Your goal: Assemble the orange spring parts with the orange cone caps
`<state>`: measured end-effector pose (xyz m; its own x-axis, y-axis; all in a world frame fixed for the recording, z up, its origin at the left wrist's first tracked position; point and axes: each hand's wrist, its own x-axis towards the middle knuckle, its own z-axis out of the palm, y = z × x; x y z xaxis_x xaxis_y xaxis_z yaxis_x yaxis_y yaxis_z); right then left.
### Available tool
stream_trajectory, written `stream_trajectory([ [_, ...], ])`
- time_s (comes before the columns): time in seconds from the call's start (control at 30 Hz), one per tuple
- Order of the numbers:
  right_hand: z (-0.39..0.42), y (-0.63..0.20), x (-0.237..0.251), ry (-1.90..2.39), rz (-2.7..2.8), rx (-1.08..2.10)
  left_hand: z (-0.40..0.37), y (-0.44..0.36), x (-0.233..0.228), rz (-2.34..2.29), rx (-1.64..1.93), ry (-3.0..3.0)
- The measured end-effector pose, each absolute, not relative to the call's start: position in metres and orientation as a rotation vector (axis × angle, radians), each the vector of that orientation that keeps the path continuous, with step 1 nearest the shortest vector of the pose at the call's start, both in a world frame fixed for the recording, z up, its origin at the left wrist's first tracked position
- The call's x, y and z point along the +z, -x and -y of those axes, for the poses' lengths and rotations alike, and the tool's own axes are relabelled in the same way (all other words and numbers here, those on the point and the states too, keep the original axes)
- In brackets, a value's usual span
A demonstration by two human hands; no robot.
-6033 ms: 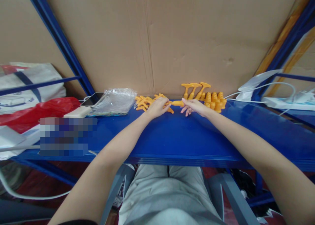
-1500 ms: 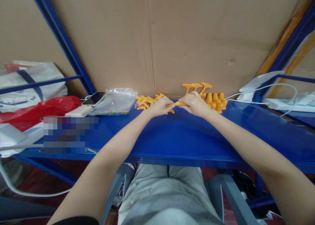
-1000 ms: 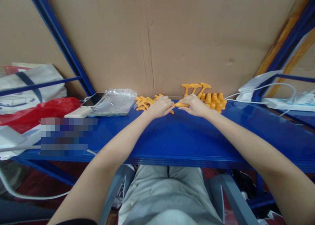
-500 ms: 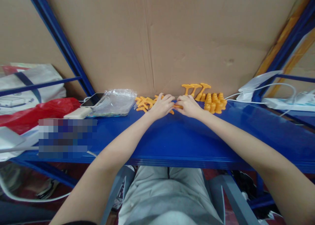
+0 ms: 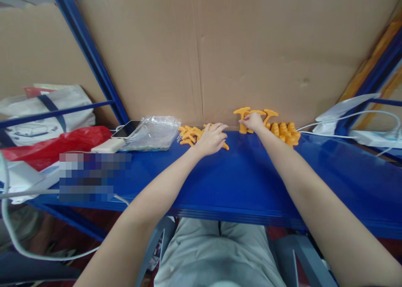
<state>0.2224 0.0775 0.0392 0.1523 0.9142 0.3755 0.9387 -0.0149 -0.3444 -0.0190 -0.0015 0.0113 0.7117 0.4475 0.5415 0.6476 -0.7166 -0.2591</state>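
My right hand [image 5: 253, 121] pinches an upright orange plastic T-topped peg [image 5: 242, 120] at twelve o'clock on the blue surface [image 5: 238, 178]. My left hand [image 5: 212, 138] rests slack on loose orange pieces [image 5: 190, 134] at eleven. A clumsy nudge could topple the neighbouring standing pegs [image 5: 270, 116].

Head camera looks forward and down, near the blue shelf [image 5: 238, 182]; cardboard backing [image 5: 251, 48] ahead.

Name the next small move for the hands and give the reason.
Probably let go: the right hand has an orange T-shaped piece upright beside the other standing ones by the cardboard. The left hand already rests on the loose orange pieces.
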Motion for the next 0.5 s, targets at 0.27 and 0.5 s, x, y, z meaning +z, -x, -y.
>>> stream_trajectory([
  [0.27,-0.096,-0.21,0.025,1.891,1.622,0.028,-0.001,0.021,0.01,0.88,-0.613,2.494],
  [0.5,-0.096,-0.203,0.025,1.928,1.606,0.1,-0.006,0.02,0.006,0.865,-0.611,2.501],
])
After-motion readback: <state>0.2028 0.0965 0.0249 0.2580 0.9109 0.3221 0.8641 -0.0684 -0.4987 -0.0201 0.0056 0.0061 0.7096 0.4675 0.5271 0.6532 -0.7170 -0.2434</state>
